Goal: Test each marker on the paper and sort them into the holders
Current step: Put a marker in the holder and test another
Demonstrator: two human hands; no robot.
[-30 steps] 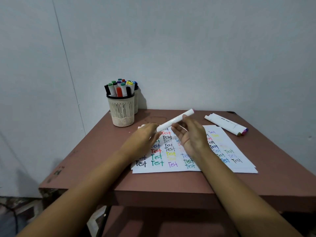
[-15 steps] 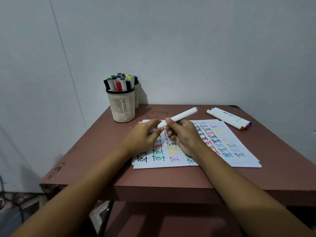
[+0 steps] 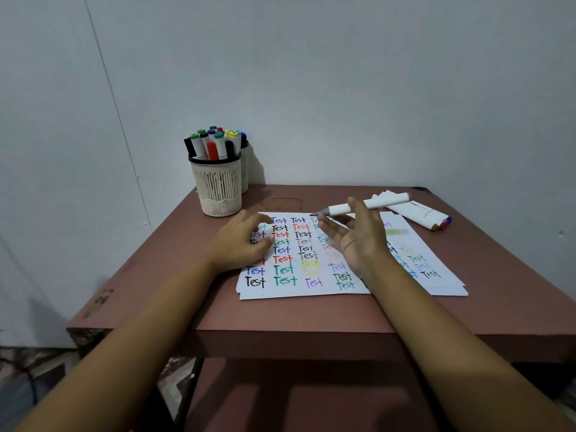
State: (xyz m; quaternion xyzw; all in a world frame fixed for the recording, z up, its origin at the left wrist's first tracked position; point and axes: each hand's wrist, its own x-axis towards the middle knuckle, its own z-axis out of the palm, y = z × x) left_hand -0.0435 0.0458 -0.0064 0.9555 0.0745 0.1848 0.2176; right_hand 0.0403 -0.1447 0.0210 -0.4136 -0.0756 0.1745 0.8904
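Now right grip (image 3: pixel 358 238) pinches the marker (image 3: pixel 371 205) above paper (image 3: pixel 324 291); left grip's (image 3: pixel 240 244) hold unclear.

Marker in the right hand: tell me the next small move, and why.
Probably lower the marker tip onto a bare patch of the paper and write a test word. The right hand pinches it with the grey tip uncapped, seemingly just above the far rows, so this one looks not yet tested.

Rear holder (image 3: pixel 245 173) mostly behind front holder (image 3: pixel 218 188). Left hand (image 3: pixel 240 247) covers paper's (image 3: pixel 290 292) left words, grip unclear. Right hand (image 3: pixel 358 241) hides marker's (image 3: pixel 386 201) middle.
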